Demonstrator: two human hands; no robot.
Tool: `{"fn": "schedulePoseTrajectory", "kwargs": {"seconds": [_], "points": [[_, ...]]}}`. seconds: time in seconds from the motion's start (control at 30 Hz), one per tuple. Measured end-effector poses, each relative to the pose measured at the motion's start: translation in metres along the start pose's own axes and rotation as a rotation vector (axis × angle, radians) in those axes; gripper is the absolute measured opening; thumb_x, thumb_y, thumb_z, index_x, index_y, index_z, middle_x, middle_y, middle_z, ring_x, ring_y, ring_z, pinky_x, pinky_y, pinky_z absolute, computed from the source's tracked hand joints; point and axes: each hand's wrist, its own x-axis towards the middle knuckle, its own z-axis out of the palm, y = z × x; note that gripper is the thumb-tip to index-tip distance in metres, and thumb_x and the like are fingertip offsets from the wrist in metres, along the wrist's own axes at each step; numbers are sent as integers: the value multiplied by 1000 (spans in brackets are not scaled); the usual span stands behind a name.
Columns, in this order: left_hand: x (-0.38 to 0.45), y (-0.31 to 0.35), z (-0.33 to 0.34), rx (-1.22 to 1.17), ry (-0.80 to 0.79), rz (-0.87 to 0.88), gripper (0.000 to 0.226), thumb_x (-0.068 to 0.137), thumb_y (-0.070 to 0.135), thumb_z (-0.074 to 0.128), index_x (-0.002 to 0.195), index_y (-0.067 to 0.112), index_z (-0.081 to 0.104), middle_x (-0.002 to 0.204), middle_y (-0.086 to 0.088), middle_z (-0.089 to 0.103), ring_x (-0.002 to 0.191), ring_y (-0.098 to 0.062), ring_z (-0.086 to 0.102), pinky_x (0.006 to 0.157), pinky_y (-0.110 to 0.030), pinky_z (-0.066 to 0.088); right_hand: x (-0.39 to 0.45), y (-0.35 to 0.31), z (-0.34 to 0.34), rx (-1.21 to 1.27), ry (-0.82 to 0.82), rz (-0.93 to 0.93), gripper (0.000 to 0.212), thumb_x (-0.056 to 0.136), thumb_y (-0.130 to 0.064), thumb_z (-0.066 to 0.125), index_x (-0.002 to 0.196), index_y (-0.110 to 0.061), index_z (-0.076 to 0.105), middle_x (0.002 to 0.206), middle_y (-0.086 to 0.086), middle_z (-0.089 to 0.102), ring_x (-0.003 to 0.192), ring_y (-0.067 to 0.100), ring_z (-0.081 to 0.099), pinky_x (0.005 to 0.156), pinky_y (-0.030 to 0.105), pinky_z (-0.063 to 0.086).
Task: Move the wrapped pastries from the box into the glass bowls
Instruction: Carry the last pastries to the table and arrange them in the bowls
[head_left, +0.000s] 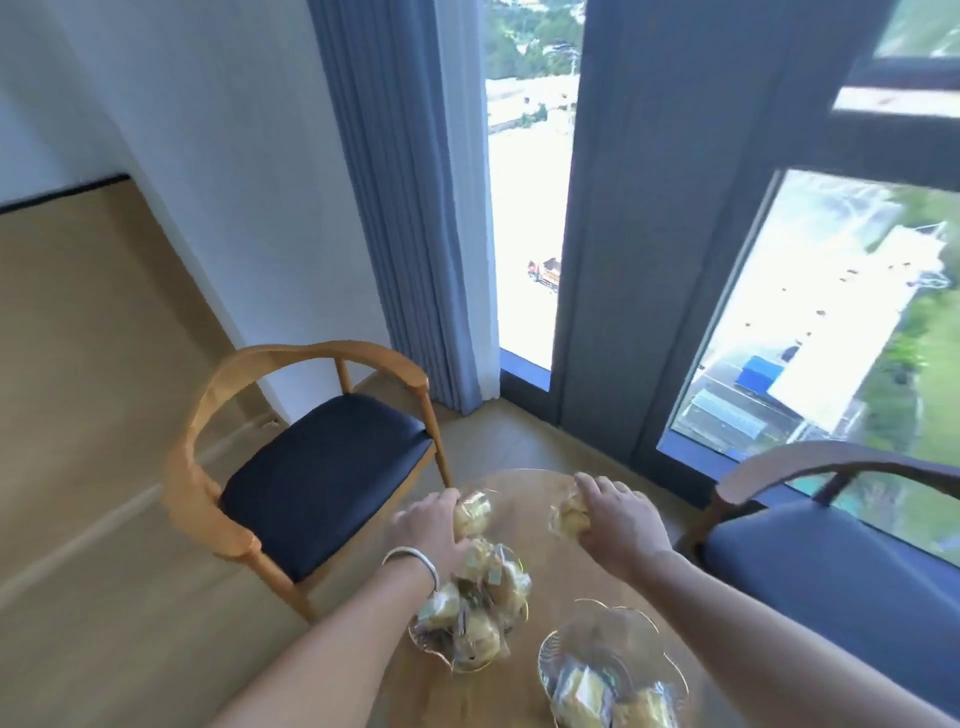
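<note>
Two glass bowls stand on a small round wooden table (545, 577). The left bowl (423, 642) is heaped with several wrapped pastries (478, 608). The right bowl (623, 623), near the bottom edge, holds a few more. My left hand (431, 525), with a silver bangle on the wrist, grips a wrapped pastry (471, 514) over the table's far left. My right hand (618, 519) grips another wrapped pastry (569, 517) over the far right. No box is in view.
A wooden armchair (311, 467) with a dark seat stands left of the table. A second chair (841, 561) with a blue seat stands to the right. Beyond the table hang blue curtains (410, 208) beside floor-to-ceiling windows (831, 322).
</note>
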Motion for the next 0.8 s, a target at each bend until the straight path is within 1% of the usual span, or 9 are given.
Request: {"fn": "schedulePoseTrajectory", "kwargs": {"seconds": [0.17, 0.27, 0.33, 0.4, 0.47, 0.53, 0.67, 0.8], "points": [[44, 70, 20, -5, -66, 243, 47, 77, 43, 64, 120, 34, 49, 114, 9, 62, 104, -18, 60, 86, -34, 46, -48, 65, -9, -24, -9, 260, 53, 83, -30, 64, 129, -26, 39, 117, -3, 60, 108, 21, 57, 90, 34, 45], [54, 103, 30, -45, -127, 344, 45, 75, 42, 63, 117, 36, 48, 112, 11, 64, 102, -16, 61, 84, -33, 47, -78, 86, -10, -30, -15, 389, 50, 84, -31, 62, 129, -26, 41, 118, -3, 60, 109, 21, 56, 90, 34, 45], [55, 116, 37, -71, -177, 383, 42, 75, 42, 64, 112, 35, 46, 106, 10, 66, 97, -18, 63, 80, -32, 47, -91, 94, -8, -44, -43, 436, 50, 83, -31, 60, 129, -26, 40, 119, -3, 59, 110, 21, 56, 89, 34, 44], [54, 123, 42, -78, -220, 383, 41, 75, 44, 65, 107, 33, 42, 101, 8, 66, 93, -20, 63, 71, -30, 44, -96, 96, -6, -49, -73, 467, 51, 83, -30, 60, 130, -25, 40, 118, -2, 58, 109, 21, 56, 87, 34, 44], [53, 125, 49, -62, -256, 393, 41, 76, 45, 64, 106, 30, 40, 100, 7, 65, 92, -19, 63, 66, -29, 36, -97, 94, 0, -45, -107, 471, 51, 82, -30, 60, 129, -24, 40, 114, -2, 56, 105, 22, 55, 84, 33, 42], [52, 124, 59, -46, -295, 404, 42, 77, 46, 64, 107, 29, 41, 102, 6, 66, 94, -20, 63, 67, -28, 36, -97, 91, 9, -29, -127, 461, 52, 81, -30, 61, 128, -24, 40, 111, -2, 55, 102, 22, 54, 82, 33, 42], [54, 119, 82, -49, -398, 396, 43, 77, 47, 65, 109, 29, 42, 105, 5, 66, 96, -21, 63, 74, -30, 42, -92, 88, 37, -19, -179, 435, 56, 79, -28, 61, 131, -22, 40, 111, -1, 56, 100, 23, 55, 79, 33, 41], [55, 116, 119, -52, -505, 391, 42, 75, 45, 66, 107, 32, 42, 103, 5, 65, 91, -22, 62, 70, -29, 42, -86, 89, 71, -1, -252, 407, 56, 80, -24, 64, 130, -21, 40, 113, 1, 56, 102, 23, 57, 82, 34, 43]]}}
